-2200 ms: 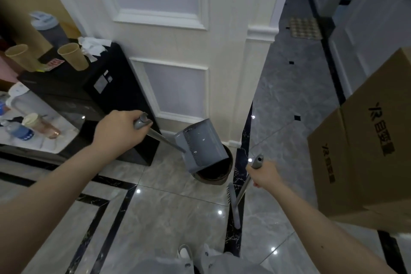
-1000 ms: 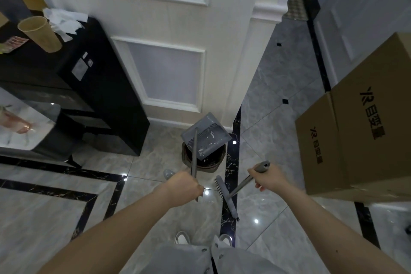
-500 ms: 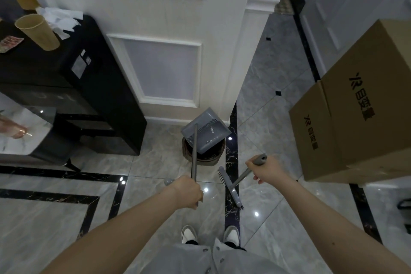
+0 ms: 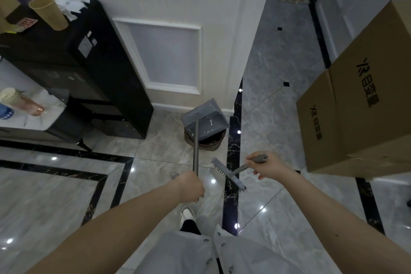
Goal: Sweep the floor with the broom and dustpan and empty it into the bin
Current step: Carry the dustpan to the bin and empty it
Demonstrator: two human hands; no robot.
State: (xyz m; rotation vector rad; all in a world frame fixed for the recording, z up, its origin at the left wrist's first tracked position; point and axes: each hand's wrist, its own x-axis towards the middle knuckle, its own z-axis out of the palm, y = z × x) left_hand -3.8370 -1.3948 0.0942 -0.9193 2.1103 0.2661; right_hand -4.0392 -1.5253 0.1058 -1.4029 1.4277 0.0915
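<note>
1. L hand closed in a fist round the long metal handle of the grey dustpan; pan tipped over the small brown bin, mouth facing down into it.
2. Bin stands on the grey marble floor at the foot of the white panelled wall, just beside a black inlay strip.
3. R hand wrapped round the grip end of the broom, fingers curled, thumb on top; broom head w/ bristles lies across the black strip, near the bin but apart from it.
4. Black cabinet stands against the wall, left of the bin; paper cup and crumpled tissue on its top.
5. Cardboard box w/ black print at right, well apart from the bin.
6. White shoe and pale buttoned garment visible at bottom centre.
</note>
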